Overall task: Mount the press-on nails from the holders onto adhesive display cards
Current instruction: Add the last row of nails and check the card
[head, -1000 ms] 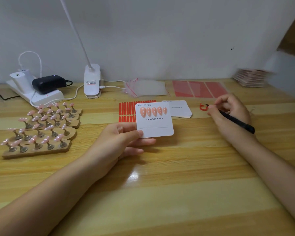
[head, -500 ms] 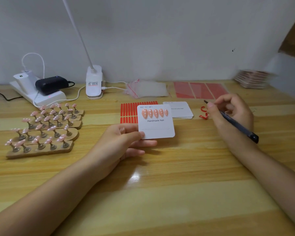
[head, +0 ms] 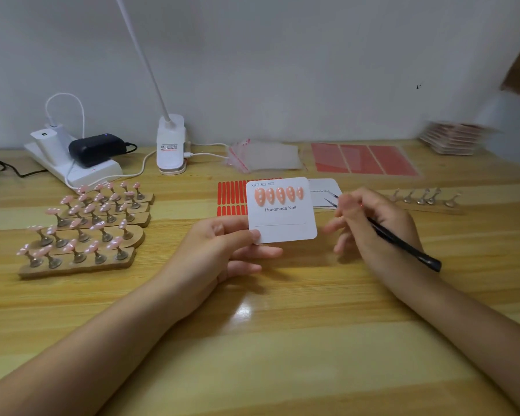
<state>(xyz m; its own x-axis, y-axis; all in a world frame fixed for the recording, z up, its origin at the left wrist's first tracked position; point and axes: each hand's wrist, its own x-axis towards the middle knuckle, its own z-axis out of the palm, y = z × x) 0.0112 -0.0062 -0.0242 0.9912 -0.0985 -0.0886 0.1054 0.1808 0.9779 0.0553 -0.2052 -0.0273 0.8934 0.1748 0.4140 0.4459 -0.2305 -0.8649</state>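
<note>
While pinching the card (head: 282, 210) with five nails (head: 279, 195) above the desk (head: 282, 340) in left fingers (head: 240, 235), right fingers (head: 347, 205) clamping tweezers (head: 403, 244), likely finishing this card, next needing nails from the left holders (head: 81, 223).

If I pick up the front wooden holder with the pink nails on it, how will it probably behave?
The front wooden holder looks like a thin, flat strip, so it is probably stiff and light. Its pink nails sit on narrow metal stands, top-heavy, so tilting it might topple or shed them. Pushed, it would likely slide on the glossy table.
</note>
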